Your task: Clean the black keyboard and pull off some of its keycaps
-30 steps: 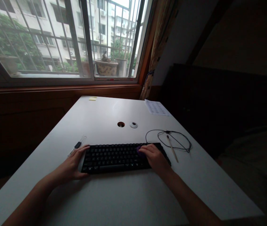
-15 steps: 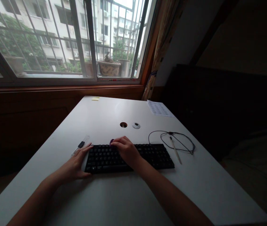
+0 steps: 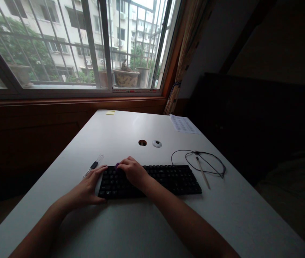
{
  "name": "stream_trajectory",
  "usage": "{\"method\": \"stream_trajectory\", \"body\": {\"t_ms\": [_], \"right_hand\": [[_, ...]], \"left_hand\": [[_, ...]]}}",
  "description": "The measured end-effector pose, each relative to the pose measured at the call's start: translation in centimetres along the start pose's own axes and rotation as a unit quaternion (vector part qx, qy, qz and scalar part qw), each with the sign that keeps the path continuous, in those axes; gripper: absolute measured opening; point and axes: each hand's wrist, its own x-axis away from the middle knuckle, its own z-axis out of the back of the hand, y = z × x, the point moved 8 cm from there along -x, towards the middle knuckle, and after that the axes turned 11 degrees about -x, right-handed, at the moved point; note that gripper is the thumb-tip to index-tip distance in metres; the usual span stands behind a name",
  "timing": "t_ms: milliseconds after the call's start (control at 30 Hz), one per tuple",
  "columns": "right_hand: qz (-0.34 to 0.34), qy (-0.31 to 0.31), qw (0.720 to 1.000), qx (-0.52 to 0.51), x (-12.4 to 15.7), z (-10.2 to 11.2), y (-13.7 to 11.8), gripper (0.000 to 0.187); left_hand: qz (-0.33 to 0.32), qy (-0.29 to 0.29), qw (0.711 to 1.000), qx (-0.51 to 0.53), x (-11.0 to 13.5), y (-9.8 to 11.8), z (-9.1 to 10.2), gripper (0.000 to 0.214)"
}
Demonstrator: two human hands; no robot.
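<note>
A black keyboard [image 3: 165,179] lies flat on the white desk in front of me. My left hand [image 3: 89,184] grips its left end, the thumb at the front edge and the fingers at the back corner. Above the keys at the upper left, my right hand [image 3: 134,172] is closed in a pinch on a small purple lump [image 3: 117,166]. Most of that lump is hidden by the fingers, so its exact kind does not show. It appears to touch the keyboard's back row of keys.
Beside my left hand lies a black-and-wire clip-like tool [image 3: 94,165]. To the right are a coiled black cable [image 3: 217,156] and a thin pale stick with a dark tip [image 3: 203,173]. Farther back are a cable hole [image 3: 142,143], its round cover [image 3: 157,143], printed paper [image 3: 184,124] and yellow notes [image 3: 110,112].
My right hand has slid left along the back rows of keys with the purple lump. My left hand keeps its hold on the keyboard's end. The whole view has shifted slightly.
</note>
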Motion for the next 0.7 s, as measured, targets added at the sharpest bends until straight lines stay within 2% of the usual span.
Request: {"method": "stream_trajectory", "body": {"t_ms": [300, 700], "right_hand": [[-0.017, -0.007, 0.999, 0.027, 1.4, 1.4, 1.4, 0.035], [-0.069, 0.047, 0.996, 0.028, 7.0, 5.9, 3.8, 0.039]], "left_hand": [[0.003, -0.004, 1.000, 0.007, 0.0, 0.0, 0.1, 0.115], [-0.009, -0.004, 1.000, 0.002, 0.0, 0.1, 0.2, 0.112]]}}
